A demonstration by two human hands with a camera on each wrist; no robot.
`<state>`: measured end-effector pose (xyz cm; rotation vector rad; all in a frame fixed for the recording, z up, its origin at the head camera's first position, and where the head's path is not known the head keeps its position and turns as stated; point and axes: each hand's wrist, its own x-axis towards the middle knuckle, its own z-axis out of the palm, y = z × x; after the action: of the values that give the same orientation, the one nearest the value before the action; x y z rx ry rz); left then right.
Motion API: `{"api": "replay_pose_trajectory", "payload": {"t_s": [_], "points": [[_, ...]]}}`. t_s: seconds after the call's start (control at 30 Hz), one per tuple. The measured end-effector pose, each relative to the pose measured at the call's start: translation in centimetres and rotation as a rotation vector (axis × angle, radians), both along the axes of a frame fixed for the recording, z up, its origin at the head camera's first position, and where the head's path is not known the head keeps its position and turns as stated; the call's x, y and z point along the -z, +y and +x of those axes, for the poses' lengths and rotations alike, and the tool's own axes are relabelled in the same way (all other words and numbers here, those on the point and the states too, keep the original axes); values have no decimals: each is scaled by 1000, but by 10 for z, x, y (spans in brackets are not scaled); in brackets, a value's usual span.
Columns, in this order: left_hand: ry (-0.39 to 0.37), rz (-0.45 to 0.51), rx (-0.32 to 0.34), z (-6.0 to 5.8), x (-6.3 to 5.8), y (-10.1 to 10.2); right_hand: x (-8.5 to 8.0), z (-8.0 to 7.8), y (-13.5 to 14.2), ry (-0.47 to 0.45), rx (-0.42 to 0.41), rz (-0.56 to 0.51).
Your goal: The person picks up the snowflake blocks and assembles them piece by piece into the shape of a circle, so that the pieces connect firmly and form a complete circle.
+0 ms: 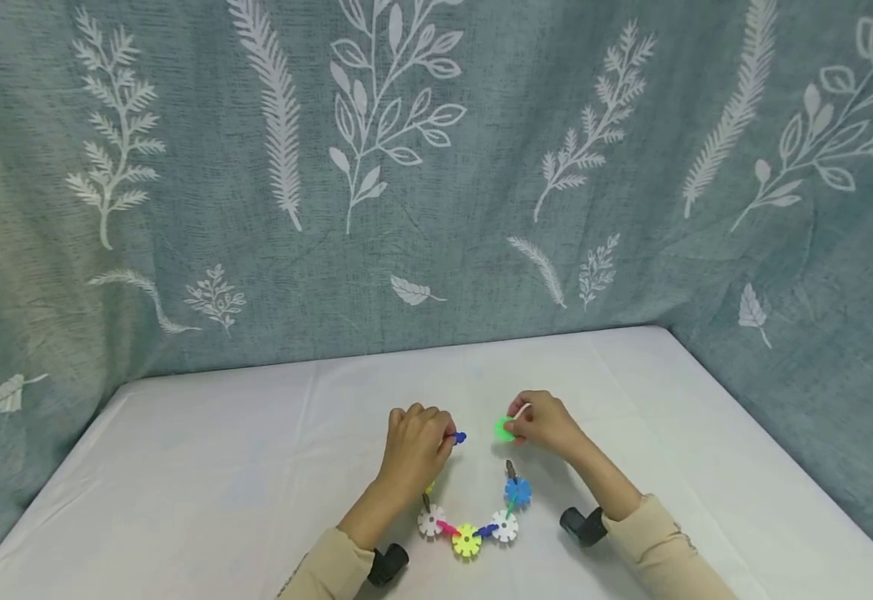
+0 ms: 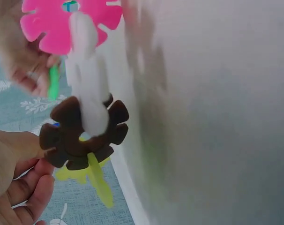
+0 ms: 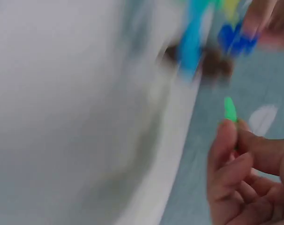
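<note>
A curved chain of notched plastic snowflake discs [image 1: 467, 542] hangs in white, yellow, blue and other colours. At its left end, my left hand [image 1: 418, 442] pinches a dark blue snowflake disc [image 3: 236, 40]. Close by this hand in the left wrist view are a brown disc [image 2: 69, 133] and a yellow disc [image 2: 99, 180], slotted together. Across the gap, my right hand [image 1: 544, 422] holds a bright green disc [image 1: 504, 429] between thumb and fingers, apart from the chain. A brown disc [image 1: 510, 470] tops the chain's right end, below the right hand.
The white-covered table [image 1: 181, 475] spreads around both hands. A green-grey curtain [image 1: 481, 275] with white leaf prints stands behind it and along the sides. Black wrist cameras [image 1: 388, 565] are strapped at both sleeves.
</note>
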<state>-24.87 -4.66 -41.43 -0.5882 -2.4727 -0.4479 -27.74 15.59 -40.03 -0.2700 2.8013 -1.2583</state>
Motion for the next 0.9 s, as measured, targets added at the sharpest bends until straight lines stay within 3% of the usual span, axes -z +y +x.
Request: {"api": "replay_pose_trajectory", "payload": {"t_s": [0.13, 0.33, 0.7, 0.9], "points": [[2, 5, 7, 0, -1, 1, -6, 3, -23, -65, -10, -115], [13, -5, 9, 2, -4, 1, -9, 6, -34, -114, 19, -169], [41, -14, 26, 3, -4, 1, -10, 5, -30, -85, -70, -175], [65, 2, 57, 3, -5, 3, -15, 5, -35, -48, -35, -129]]}}
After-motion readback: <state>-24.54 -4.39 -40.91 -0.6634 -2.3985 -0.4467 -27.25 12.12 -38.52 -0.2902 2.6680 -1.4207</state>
